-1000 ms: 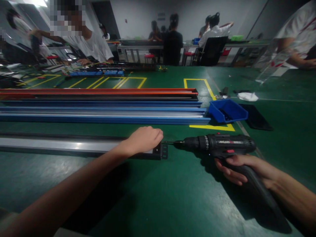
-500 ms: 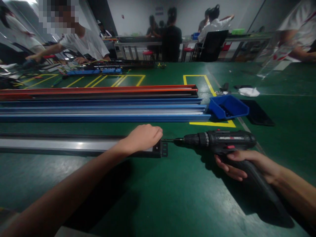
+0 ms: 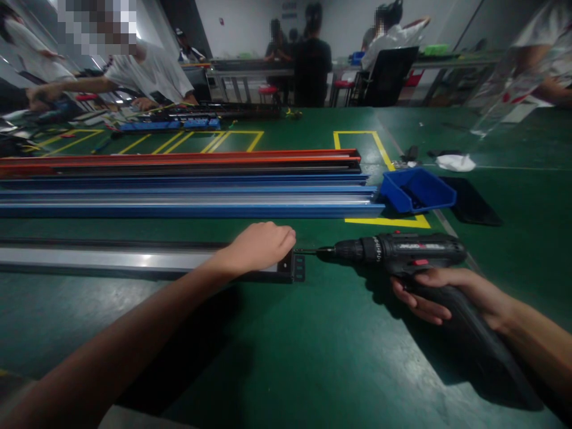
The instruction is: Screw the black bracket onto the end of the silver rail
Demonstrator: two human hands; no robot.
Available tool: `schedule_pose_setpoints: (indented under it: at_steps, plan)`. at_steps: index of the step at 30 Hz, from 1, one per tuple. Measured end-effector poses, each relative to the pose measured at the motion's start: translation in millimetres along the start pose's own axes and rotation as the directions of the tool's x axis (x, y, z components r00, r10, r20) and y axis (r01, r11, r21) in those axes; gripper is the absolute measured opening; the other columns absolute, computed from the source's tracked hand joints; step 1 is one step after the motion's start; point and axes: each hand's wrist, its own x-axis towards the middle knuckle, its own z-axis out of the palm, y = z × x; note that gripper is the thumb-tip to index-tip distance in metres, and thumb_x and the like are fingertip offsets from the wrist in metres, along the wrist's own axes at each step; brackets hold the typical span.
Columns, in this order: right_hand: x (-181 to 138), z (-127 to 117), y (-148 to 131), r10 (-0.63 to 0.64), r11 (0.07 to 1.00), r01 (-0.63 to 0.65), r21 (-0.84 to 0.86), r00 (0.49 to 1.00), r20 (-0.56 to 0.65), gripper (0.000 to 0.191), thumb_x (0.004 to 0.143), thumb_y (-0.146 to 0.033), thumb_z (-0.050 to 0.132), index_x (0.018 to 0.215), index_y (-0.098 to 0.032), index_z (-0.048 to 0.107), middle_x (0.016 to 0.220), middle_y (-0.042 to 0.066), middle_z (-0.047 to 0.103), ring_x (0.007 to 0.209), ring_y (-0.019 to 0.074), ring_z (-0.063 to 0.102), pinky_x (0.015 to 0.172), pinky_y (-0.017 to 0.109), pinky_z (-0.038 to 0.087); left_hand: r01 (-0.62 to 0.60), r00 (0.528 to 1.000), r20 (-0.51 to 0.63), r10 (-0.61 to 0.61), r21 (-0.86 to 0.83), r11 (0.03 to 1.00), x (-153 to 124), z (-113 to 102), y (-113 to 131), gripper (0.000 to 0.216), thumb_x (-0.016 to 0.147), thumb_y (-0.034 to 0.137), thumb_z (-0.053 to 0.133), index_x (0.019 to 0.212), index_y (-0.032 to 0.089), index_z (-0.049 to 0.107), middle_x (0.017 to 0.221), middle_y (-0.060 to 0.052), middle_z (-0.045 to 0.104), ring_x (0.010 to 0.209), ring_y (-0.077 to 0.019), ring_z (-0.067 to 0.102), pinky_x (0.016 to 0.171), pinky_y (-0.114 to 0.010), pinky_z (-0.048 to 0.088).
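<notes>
My right hand (image 3: 440, 295) is wrapped round the handle of a black cordless drill (image 3: 402, 247), which points left. Its long thin bit (image 3: 310, 251) reaches the end of a dark metal profile (image 3: 111, 259) with a silver strip along its top. My left hand (image 3: 263, 245) is closed over the right end of that profile, beside the bit's tip; the fingertips are hidden on the far side. A small slotted black bracket (image 3: 300, 268) sticks out from the profile's end face. Whether a screw sits at the tip is too small to tell.
Beyond the profile lie long blue profiles (image 3: 187, 210) and an orange one (image 3: 179, 158). A blue bin (image 3: 420, 189) with small dark parts stands to their right, next to a dark flat object (image 3: 476, 202). A co-worker in white (image 3: 149, 74) works across the green table (image 3: 286, 369).
The view has shifted slightly. My left hand stays on the profile's end, and the drill keeps its bit at the same place. The co-worker's outstretched arm at the far left has moved further left.
</notes>
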Motion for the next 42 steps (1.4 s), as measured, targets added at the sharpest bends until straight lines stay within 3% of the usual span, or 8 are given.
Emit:
schedule_pose_setpoints:
  at_steps: [42]
  plan:
    - [1, 11, -10, 0.024, 0.998, -0.020, 0.065, 0.998, -0.058, 0.030, 0.095, -0.029, 0.074, 0.112, -0.006, 0.082, 0.092, 0.013, 0.077, 0.056, 0.0094, 0.061, 0.063, 0.024, 0.060, -0.013, 1.000, -0.011, 0.014, 0.062, 0.998, -1, 1, -1, 0.047, 0.111, 0.027, 0.028, 0.112, 0.017, 0.074, 0.104, -0.013, 0.081, 0.091, -0.0313, 0.077, 0.071, -0.036, 0.052]
